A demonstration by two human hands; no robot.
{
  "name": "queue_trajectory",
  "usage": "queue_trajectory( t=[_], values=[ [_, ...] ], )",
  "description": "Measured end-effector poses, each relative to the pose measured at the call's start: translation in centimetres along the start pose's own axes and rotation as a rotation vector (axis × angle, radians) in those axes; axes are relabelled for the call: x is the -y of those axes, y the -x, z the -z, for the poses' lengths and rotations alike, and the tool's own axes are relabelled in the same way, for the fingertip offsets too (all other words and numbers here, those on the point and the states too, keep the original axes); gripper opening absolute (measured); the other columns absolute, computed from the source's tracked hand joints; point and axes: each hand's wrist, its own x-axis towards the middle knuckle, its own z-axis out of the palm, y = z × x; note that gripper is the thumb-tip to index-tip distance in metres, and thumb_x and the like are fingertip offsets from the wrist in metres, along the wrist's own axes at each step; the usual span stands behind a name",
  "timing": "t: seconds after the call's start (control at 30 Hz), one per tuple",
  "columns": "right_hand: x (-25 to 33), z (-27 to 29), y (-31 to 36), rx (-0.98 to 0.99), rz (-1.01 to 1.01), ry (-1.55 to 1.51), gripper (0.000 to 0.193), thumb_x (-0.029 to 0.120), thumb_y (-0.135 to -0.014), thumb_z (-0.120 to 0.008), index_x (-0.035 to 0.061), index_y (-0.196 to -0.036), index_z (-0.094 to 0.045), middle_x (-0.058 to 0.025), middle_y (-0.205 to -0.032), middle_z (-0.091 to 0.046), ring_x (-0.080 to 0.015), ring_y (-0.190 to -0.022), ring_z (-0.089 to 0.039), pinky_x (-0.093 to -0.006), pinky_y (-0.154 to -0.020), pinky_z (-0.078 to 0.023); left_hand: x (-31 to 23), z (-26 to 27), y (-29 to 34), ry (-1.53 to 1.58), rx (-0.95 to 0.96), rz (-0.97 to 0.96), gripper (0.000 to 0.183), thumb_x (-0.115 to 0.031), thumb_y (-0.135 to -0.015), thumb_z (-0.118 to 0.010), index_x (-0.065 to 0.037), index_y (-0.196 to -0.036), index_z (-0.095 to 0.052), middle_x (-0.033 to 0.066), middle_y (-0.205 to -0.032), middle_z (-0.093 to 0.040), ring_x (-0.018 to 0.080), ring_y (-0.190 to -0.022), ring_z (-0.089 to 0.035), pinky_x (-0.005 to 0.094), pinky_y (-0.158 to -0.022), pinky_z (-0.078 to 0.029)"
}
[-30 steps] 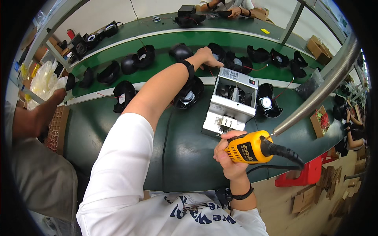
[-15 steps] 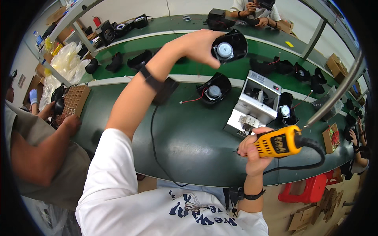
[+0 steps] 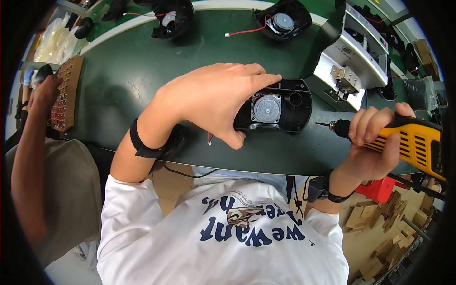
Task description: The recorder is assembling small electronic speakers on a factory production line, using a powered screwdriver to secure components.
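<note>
A black speaker housing [image 3: 280,105] is gripped on the green bench [image 3: 123,90] by the left hand [image 3: 216,97]; just beside the housing, a yellow electric screwdriver [image 3: 403,137] is clasped in the closed right hand [image 3: 375,142].

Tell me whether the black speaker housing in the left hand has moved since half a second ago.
Yes. The left hand has brought the housing down from mid-air onto the green bench, beside the grey machine.

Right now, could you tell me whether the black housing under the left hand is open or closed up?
Open. The black housing lies flat on the green table with its inside facing up, the round silver speaker uncovered; the left hand steadies it.
</note>
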Motion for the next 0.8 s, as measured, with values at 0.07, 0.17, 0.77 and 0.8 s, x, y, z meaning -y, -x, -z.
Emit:
queue_trajectory(
  t=[0.07, 0.17, 0.77, 0.8],
  values=[
    [0.2, 0.2, -0.1, 0.02, -0.012, -0.01, 0.054, 0.029, -0.103, -0.056, -0.0031, -0.143, -0.039, -0.0073, -0.072, -0.054, -0.0154, -0.054, -0.047, -0.0333, -0.052, -0.046, 0.8, -0.7, -0.4, -0.014, -0.005, -0.015, 0.1, -0.019, -0.049, -0.08, 0.004, -0.142, -0.051, 0.0191, -0.125, -0.063, 0.0366, -0.108, -0.065, 0.0417, -0.089, -0.056],
    [-0.1, 0.6, 0.2, 0.056, -0.015, -0.023, 0.053, 0.029, -0.104, -0.052, -0.0026, -0.145, -0.038, -0.0068, -0.072, -0.052, -0.0155, -0.054, -0.046, -0.0332, -0.052, -0.044, 1.7, -1.8, -0.4, 0.033, 0.026, -0.002, 0.1, -0.019, -0.049, -0.081, 0.003, -0.143, -0.051, 0.0196, -0.128, -0.062, 0.0385, -0.109, -0.064, 0.0418, -0.09, -0.056],
    [-0.4, 1.7, 0.1, 0.135, 0.01, 0.015, 0.052, 0.04, -0.1, -0.054, 0.003, -0.136, -0.047, 0.0, -0.07, -0.046, -0.01, -0.054, -0.04, -0.027, -0.053, -0.036, 1.3, -1.6, 0.9, 0.018, -0.403, -0.135, 0.081, -0.035, -0.068, -0.088, -0.006, -0.14, -0.063, 0.0193, -0.149, -0.054, 0.0378, -0.133, -0.054, 0.0463, -0.11, -0.042],
    [-0.3, 1.6, 0.2, 0.087, 0.008, 0.025, 0.05, 0.041, -0.1, -0.054, 0.0042, -0.134, -0.049, 0.0004, -0.07, -0.046, -0.0095, -0.055, -0.04, -0.0267, -0.053, -0.036, 1.6, -2.0, 0.7, 0.045, -0.315, -0.142, 0.08, -0.032, -0.067, -0.088, -0.006, -0.139, -0.063, 0.0187, -0.151, -0.053, 0.0382, -0.134, -0.053, 0.0481, -0.111, -0.041]
  ],
)
